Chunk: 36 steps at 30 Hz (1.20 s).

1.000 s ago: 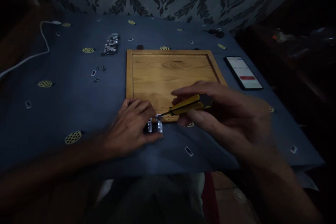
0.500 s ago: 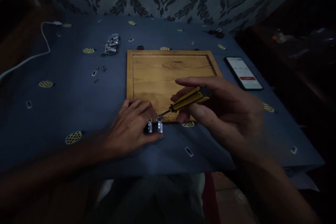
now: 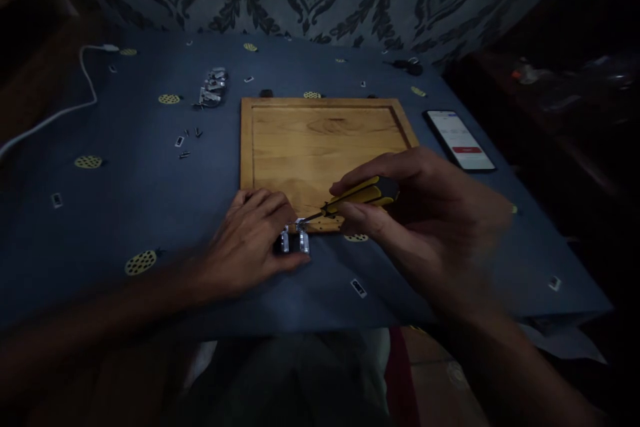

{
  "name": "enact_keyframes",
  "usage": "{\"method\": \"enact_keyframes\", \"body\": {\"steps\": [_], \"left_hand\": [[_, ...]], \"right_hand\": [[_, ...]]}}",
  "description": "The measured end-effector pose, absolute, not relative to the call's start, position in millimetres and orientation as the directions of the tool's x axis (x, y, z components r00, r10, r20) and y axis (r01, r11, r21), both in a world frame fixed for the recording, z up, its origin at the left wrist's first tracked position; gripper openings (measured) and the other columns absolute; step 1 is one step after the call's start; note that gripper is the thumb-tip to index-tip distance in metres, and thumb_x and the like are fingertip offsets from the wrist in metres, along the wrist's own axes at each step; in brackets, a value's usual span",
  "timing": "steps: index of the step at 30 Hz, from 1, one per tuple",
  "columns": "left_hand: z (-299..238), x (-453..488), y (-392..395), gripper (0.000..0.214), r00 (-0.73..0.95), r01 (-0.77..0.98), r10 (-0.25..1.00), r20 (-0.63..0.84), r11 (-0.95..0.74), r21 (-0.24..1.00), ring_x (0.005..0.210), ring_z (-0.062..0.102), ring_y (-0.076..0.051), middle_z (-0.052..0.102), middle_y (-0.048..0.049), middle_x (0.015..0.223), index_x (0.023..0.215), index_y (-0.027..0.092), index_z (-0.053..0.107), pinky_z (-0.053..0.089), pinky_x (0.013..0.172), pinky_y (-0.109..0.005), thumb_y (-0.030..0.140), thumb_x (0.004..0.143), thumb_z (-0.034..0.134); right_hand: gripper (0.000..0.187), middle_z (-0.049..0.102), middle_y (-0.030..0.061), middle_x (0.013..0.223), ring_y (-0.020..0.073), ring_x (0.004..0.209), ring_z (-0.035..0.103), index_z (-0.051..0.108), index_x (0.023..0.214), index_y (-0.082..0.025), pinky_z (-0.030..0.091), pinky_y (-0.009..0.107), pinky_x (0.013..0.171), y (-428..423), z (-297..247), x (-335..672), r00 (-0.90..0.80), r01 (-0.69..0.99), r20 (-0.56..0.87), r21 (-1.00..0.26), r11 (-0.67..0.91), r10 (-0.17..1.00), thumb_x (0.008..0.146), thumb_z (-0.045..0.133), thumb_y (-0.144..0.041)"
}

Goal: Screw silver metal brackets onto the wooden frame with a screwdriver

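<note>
A framed wooden panel (image 3: pixel 300 153) lies flat on the cloth-covered table. At its near edge sits a shiny metal hinge (image 3: pixel 303 240), its two arms jutting out toward me. My left hand (image 3: pixel 253 240) is closed around the hinge and the panel's edge, fingers on top and thumb along the hinge's near side. My right hand (image 3: pixel 435 220) grips a yellow-and-black screwdriver (image 3: pixel 363 197) between thumb and fingers. The screwdriver's tip meets the hinge at the panel's edge; any screw under it is too small to make out.
Several more metal hinges (image 3: pixel 214 88) lie in a pile at the back left, with loose screws (image 3: pixel 185 155) nearer me. A phone (image 3: pixel 463 140) with a lit screen lies right of the panel. A white cable (image 3: pixel 90 83) runs along the left; a dark object (image 3: pixel 407 67) is at the back right.
My right hand's fingers have closed in from a spread position onto the screwdriver's handle. The left hand and hinge have stayed put.
</note>
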<state>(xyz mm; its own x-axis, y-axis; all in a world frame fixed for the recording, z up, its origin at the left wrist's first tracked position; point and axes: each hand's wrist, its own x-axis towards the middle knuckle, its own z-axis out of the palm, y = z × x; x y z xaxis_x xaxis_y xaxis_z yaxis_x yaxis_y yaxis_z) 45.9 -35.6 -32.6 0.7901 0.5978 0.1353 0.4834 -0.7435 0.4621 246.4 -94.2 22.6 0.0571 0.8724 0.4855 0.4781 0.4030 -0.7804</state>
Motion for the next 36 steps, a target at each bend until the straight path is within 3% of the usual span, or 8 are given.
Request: {"method": "enact_keyframes", "body": {"steps": [4,8,11,15,21,30,36], "left_hand": [[-33,46,-36,0.036,0.784,0.489,0.606,0.133,-0.735,0.47,0.106,0.06,-0.028,0.07,-0.0046,0.109,0.107,0.019,0.069,0.04,0.095,-0.044,0.045,0.087,0.084],[-33,46,-36,0.036,0.784,0.486,0.604,0.141,-0.74,0.465,0.107,0.061,-0.029,0.07,-0.0048,0.111,0.107,0.019,0.069,0.04,0.095,-0.045,0.045,0.087,0.083],[-33,46,-35,0.035,0.789,0.489,0.602,0.122,-0.736,0.468,0.107,0.061,-0.029,0.071,-0.0046,0.111,0.107,0.02,0.069,0.04,0.095,-0.045,0.046,0.088,0.082],[-33,45,-35,0.035,0.793,0.486,0.597,0.124,-0.741,0.463,0.106,0.061,-0.028,0.07,-0.0044,0.11,0.107,0.019,0.069,0.04,0.093,-0.044,0.046,0.088,0.083],[-39,43,-33,0.035,0.791,0.47,0.587,0.174,-0.764,0.441,0.105,0.061,-0.027,0.07,-0.0035,0.108,0.104,0.019,0.068,0.04,0.091,-0.043,0.046,0.088,0.083],[-35,45,-35,0.037,0.782,0.473,0.597,0.178,-0.755,0.455,0.106,0.062,-0.028,0.071,-0.0042,0.11,0.103,0.019,0.068,0.04,0.092,-0.043,0.046,0.085,0.085],[-33,46,-36,0.035,0.783,0.488,0.604,0.148,-0.744,0.457,0.105,0.061,-0.028,0.071,-0.0044,0.11,0.104,0.019,0.068,0.041,0.092,-0.043,0.045,0.087,0.083]], "right_hand": [[0.02,0.077,0.0011,0.105,0.0177,0.079,0.072,0.075,0.114,-0.032,0.06,0.032,0.061,-96,24,249,-0.004,0.453,0.449,-0.796,0.402,0.894,0.095,0.074,-0.026],[0.011,0.075,-0.0005,0.087,0.0167,0.069,0.068,0.076,0.097,-0.029,0.055,0.032,0.056,-91,24,251,-0.016,0.456,0.535,-0.748,0.482,0.845,0.088,0.082,-0.026],[0.019,0.071,-0.0012,0.078,0.0171,0.066,0.065,0.069,0.083,-0.027,0.049,0.034,0.055,-87,22,249,0.023,0.468,0.581,-0.725,0.505,0.814,0.082,0.088,-0.029],[0.02,0.071,-0.0024,0.079,0.0182,0.068,0.066,0.068,0.087,-0.029,0.049,0.036,0.057,-92,22,245,0.039,0.472,0.591,-0.722,0.507,0.806,0.083,0.087,-0.024],[0.013,0.073,0.0033,0.09,0.0268,0.082,0.073,0.072,0.086,-0.031,0.059,0.045,0.069,-108,26,242,0.247,0.559,0.621,-0.718,0.414,0.744,0.089,0.078,-0.02],[0.014,0.068,-0.002,0.079,0.0162,0.068,0.065,0.066,0.092,-0.029,0.052,0.031,0.055,-99,19,247,0.081,0.588,0.699,-0.609,0.532,0.71,0.091,0.078,-0.022],[0.007,0.069,0.0004,0.085,0.019,0.074,0.066,0.068,0.097,-0.032,0.056,0.033,0.059,-101,13,248,0.102,0.534,0.597,-0.708,0.462,0.796,0.095,0.074,-0.033]]}}
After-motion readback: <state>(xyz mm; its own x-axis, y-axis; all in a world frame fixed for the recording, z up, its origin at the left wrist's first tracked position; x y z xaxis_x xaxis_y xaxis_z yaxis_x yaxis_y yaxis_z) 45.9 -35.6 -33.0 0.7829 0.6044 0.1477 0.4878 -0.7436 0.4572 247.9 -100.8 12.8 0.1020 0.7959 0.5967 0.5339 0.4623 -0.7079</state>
